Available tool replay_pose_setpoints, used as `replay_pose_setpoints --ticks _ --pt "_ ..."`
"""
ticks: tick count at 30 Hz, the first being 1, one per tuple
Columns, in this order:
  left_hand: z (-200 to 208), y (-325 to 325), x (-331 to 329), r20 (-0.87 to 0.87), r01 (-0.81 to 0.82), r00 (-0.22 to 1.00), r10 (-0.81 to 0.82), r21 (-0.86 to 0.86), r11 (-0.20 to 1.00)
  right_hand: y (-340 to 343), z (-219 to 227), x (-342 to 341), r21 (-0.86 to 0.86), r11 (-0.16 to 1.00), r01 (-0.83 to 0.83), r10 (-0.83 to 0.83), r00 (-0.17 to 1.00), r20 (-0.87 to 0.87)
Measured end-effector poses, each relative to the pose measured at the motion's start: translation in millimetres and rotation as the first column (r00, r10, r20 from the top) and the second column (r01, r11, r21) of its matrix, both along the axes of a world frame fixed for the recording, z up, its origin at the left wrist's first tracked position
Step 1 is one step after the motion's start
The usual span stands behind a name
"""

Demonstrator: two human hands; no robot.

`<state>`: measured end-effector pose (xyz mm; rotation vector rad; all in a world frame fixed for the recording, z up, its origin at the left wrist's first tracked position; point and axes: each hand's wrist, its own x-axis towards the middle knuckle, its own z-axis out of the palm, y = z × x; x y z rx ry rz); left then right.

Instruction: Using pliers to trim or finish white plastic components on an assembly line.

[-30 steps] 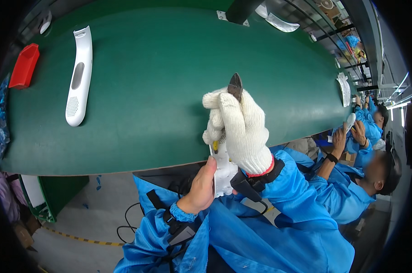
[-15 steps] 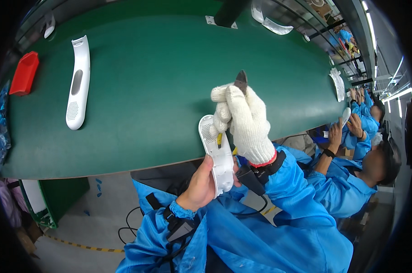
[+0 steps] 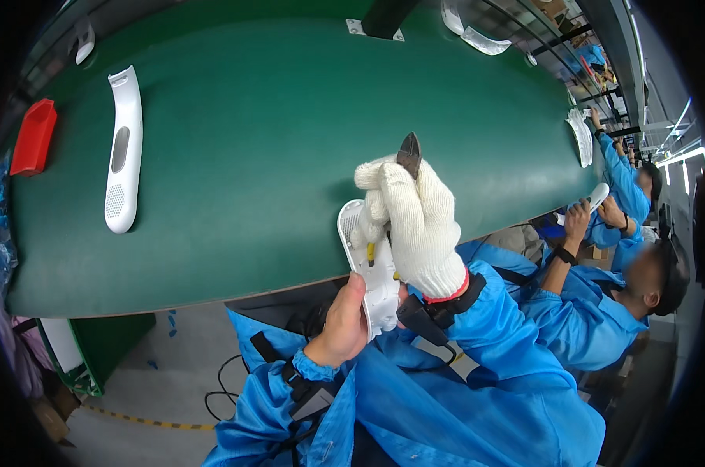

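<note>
My left hand [image 3: 341,324], bare, grips the lower end of a white plastic shell [image 3: 379,289] by its edges at the front of the green table. The shell lies with its hollow inner side up; its far end has a patch of small holes. A white knitted glove with a red cuff covers my right hand [image 3: 416,222], closed around cutting pliers. The dark pointed jaws of the pliers [image 3: 409,154] stick out past the fingers, away from the shell, and a yellow handle tip shows below. Gloved fingers overlap the shell's upper part; whether they touch it is hard to tell.
A long white curved housing [image 3: 125,159] with a grey oval lies on the green table [image 3: 235,171] at left, near a red bin [image 3: 35,137]. More white parts [image 3: 485,40] lie far right by a dark post [image 3: 387,17]. A co-worker [image 3: 594,303] sits close on my right.
My right hand and the pliers have come slightly down, nearer to the shell. The left hand keeps its hold. The whole view has shifted a little.
</note>
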<state>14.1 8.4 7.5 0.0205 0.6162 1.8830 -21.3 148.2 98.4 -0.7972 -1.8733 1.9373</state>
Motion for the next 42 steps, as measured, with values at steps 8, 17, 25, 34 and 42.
replay_pose_setpoints --ticks 8,17,25,34,42 --pt "9 -1 -6 0.001 0.028 1.0 -0.028 -0.003 1.0 3 9 -5 -0.056 0.998 0.0 0.003 0.998 0.063" --pt "11 0 -6 0.031 0.044 0.999 -0.042 -0.06 0.997 1 10 -13 0.118 0.992 -0.037 0.024 0.994 0.107" --pt "12 -1 -7 -0.018 0.046 0.999 -0.047 -0.035 0.998 6 7 -8 -0.034 0.999 -0.014 0.017 0.997 0.08" --pt "7 -1 -1 -0.018 0.01 1.0 -0.011 -0.096 0.995 -2 6 -12 0.241 0.97 -0.01 -0.009 0.997 0.076" --pt "-7 -4 -5 0.002 0.043 0.999 -0.043 0.126 0.991 1 13 -5 -0.042 0.999 0.029 -0.029 1.0 0.003"
